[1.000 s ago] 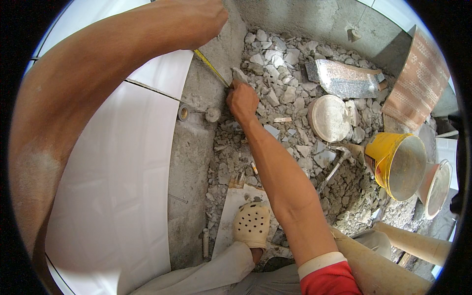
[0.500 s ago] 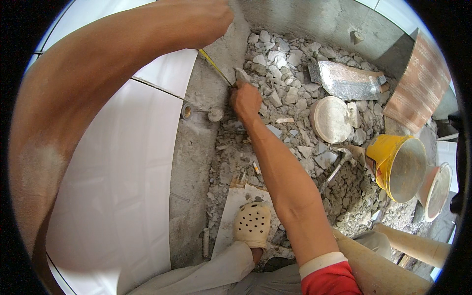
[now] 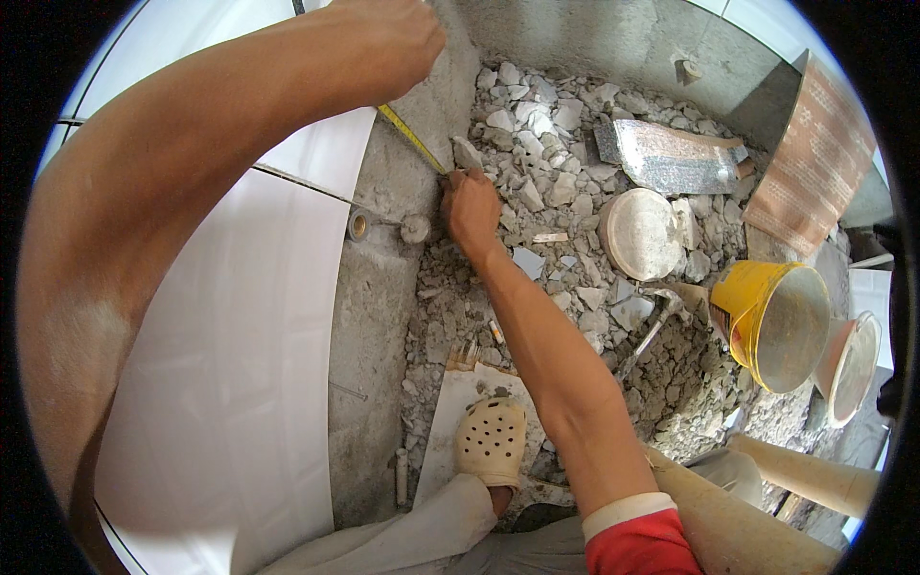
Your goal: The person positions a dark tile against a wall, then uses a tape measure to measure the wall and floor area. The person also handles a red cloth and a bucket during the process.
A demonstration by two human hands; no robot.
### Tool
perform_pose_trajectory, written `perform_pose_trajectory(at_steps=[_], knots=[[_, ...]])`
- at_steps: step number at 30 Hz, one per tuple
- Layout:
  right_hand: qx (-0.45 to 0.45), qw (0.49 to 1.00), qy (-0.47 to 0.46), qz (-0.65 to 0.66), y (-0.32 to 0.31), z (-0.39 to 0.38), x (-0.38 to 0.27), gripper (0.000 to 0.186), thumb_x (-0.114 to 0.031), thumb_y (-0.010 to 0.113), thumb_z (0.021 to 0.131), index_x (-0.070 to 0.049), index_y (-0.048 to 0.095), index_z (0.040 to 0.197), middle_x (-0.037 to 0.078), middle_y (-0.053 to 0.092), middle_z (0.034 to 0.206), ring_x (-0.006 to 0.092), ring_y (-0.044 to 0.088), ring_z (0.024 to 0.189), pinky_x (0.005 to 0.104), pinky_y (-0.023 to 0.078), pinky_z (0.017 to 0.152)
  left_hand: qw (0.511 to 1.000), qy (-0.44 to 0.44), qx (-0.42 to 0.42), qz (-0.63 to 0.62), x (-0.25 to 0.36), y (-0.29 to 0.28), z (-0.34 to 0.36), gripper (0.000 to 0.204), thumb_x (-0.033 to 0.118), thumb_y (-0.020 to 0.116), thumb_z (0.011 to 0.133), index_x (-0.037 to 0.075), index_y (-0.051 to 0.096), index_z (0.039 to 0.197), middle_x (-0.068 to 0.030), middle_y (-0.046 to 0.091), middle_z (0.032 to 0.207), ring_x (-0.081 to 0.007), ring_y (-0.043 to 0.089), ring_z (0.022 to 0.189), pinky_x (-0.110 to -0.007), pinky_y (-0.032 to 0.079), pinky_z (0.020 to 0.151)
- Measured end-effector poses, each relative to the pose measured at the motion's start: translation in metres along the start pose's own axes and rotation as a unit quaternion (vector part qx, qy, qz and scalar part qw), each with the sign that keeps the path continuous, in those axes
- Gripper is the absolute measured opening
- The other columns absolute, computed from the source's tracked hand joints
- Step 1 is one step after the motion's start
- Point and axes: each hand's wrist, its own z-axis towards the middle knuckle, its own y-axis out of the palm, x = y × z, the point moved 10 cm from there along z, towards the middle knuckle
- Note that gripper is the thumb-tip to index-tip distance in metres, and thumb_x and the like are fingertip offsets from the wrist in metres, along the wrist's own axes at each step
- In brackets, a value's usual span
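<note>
My right hand [image 3: 471,213] is closed on the end of a yellow tape measure [image 3: 412,138], low against the bare cement wall beside the rubble. The blade runs taut up and left across the cement and passes behind my left wrist. My left hand [image 3: 401,38] is up at the top edge, fingers curled; whatever it holds is hidden from this view. White wall tiles [image 3: 230,355] lie behind my left forearm. Just below the blade, a pipe fitting with a brass-coloured ring [image 3: 358,224] and a round grey plug [image 3: 415,229] sit in the cement.
Broken rubble [image 3: 541,177] covers the floor. On it are a round whitish lid [image 3: 640,235], a hammer [image 3: 655,326] and a silvery bent sheet [image 3: 676,158]. A yellow bucket [image 3: 728,305] lies tipped at right, near thick beige pipes [image 3: 728,508]. My clog-shod foot [image 3: 491,443] rests on a pale board.
Both hands have shifted slightly left in the picture, and the scene moves a little with them. The tape stays stretched, with slightly more of it showing.
</note>
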Motion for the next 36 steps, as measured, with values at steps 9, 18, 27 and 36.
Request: perform_pose_trajectory(at_steps=[9, 18, 27, 36], knots=[[0.075, 0.991, -0.007, 0.110, -0.021, -0.014, -0.002, 0.019, -0.012, 0.058, 0.095, 0.003, 0.067, 0.103, 0.024, 0.060, 0.100, 0.0414, 0.060, 0.087, 0.0483, 0.049, 0.075, 1.000, -0.001, -0.006, 0.009, 0.003, -0.004, -0.002, 0.020, 0.023, 0.063, 0.088, 0.007, 0.074, 0.087, -0.0126, 0.074, 0.091, -0.0276, 0.072, 0.087, -0.042, 0.053, 0.068], [0.041, 0.954, 0.071, 0.288, -0.023, -0.009, 0.013, 0.017, -0.012, 0.053, 0.097, 0.002, 0.053, 0.106, 0.025, 0.062, 0.089, 0.0450, 0.061, 0.082, 0.0513, 0.048, 0.073, 1.000, 0.005, 0.008, -0.002, 0.002, -0.002, -0.005, 0.018, 0.019, 0.062, 0.088, 0.005, 0.074, 0.085, -0.0140, 0.074, 0.090, -0.0278, 0.072, 0.085, -0.042, 0.053, 0.067], [0.002, 0.981, 0.081, 0.177, -0.026, 0.002, 0.011, 0.018, -0.019, 0.053, 0.099, -0.001, 0.055, 0.101, 0.023, 0.066, 0.085, 0.0435, 0.062, 0.075, 0.0517, 0.047, 0.068, 0.999, 0.018, 0.050, -0.001, 0.004, 0.001, -0.001, 0.016, 0.014, 0.062, 0.084, 0.003, 0.072, 0.082, -0.0165, 0.073, 0.086, -0.0295, 0.071, 0.081, -0.043, 0.054, 0.065], [0.088, 0.992, 0.026, 0.084, -0.032, -0.004, 0.004, 0.022, -0.025, 0.054, 0.100, -0.006, 0.063, 0.106, 0.020, 0.064, 0.094, 0.0411, 0.061, 0.084, 0.0518, 0.047, 0.071, 0.997, 0.042, 0.065, 0.015, 0.009, 0.003, -0.006, 0.014, 0.013, 0.063, 0.084, 0.002, 0.072, 0.082, -0.0163, 0.072, 0.084, -0.0296, 0.071, 0.080, -0.042, 0.054, 0.065]])
